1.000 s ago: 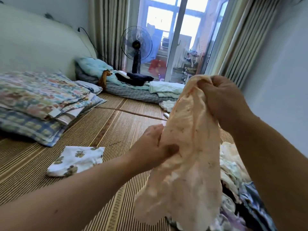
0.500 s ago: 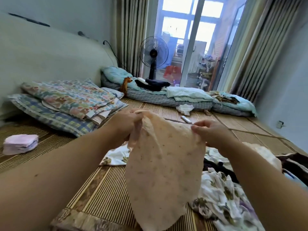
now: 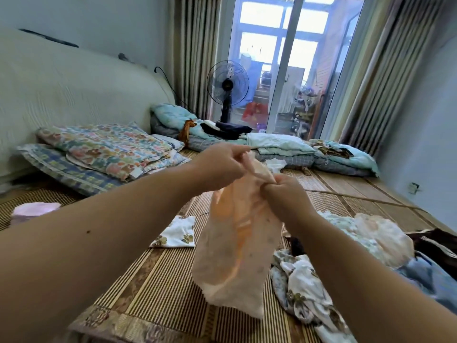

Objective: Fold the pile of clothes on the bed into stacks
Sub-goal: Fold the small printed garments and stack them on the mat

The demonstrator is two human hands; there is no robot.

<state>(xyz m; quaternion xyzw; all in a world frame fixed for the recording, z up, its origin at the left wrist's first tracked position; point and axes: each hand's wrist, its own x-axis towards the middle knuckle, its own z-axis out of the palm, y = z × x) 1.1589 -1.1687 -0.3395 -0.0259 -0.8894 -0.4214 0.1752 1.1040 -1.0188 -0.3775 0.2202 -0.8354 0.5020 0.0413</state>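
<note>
Peach garment (image 3: 235, 251), left hand (image 3: 222, 167), right hand (image 3: 284, 196) pinching top edge, hem hanging

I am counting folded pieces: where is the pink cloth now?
Head view, far left: the pink cloth lies on the mat, just in front of the checked quilt.

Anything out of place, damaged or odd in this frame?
Nothing stands out. The left hand and right hand pinch the top of the peach garment, which hangs down over the bamboo mat. The clothes pile at right is jumbled, as expected; the folded bear-print cloth lies flat.
</note>
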